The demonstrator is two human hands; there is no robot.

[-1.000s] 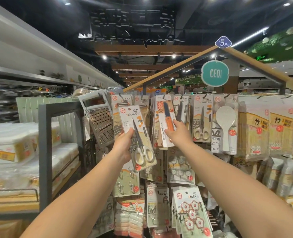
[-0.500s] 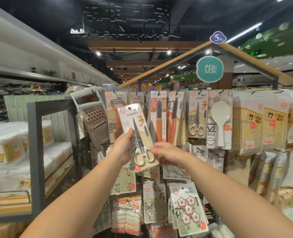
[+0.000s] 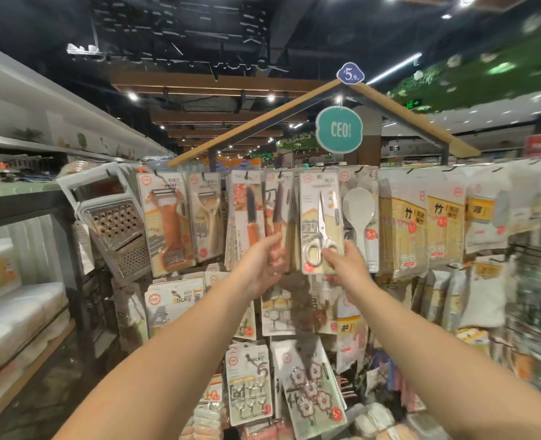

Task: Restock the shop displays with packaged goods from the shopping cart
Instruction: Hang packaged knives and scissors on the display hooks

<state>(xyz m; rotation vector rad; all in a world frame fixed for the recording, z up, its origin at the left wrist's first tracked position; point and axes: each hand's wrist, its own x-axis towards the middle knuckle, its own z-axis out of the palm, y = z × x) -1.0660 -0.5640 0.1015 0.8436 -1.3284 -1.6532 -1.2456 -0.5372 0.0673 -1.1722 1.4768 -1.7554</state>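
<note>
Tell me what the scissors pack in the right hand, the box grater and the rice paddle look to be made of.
Scissors pack: printed card backing under what looks like a glossy clear plastic blister; blades look like bright steel, handles pale plastic.
Box grater: dull metal sheets punched with holes, in a white, probably plastic, frame.
Rice paddle: matte white, likely plastic.
The right hand pinches the pack's lower edge.

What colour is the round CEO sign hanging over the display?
Teal with white lettering, clearest in the head view.
</note>
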